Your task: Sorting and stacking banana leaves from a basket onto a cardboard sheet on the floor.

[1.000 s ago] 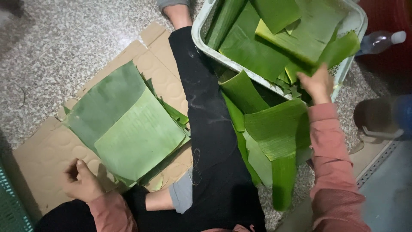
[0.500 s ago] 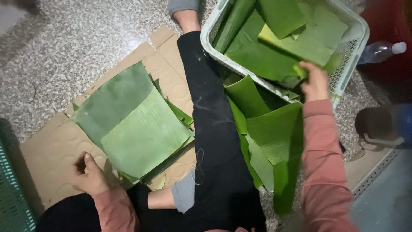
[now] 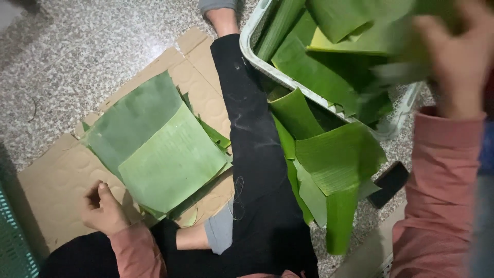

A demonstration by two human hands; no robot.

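My left hand [image 3: 104,210] rests loosely curled on a sheet of brown cardboard [image 3: 56,177], just left of a stack of flat, squarish green banana leaves [image 3: 162,152], and holds nothing. My right hand [image 3: 460,62] is raised close to the camera, blurred, gripping a green leaf piece [image 3: 406,51] lifted above a pale plastic basket [image 3: 267,67] filled with more banana leaves. A loose pile of leaves [image 3: 332,164] lies by my outstretched right leg in black trousers [image 3: 252,144].
Speckled stone floor [image 3: 77,56] surrounds the cardboard. A dark flat phone-like object [image 3: 389,184] lies on the floor near the loose pile. A green plastic crate edge [image 3: 13,247] shows at the bottom left.
My right hand rose from the basket's near edge toward the camera with a leaf piece. The left hand stayed on the cardboard. The view shifted slightly.
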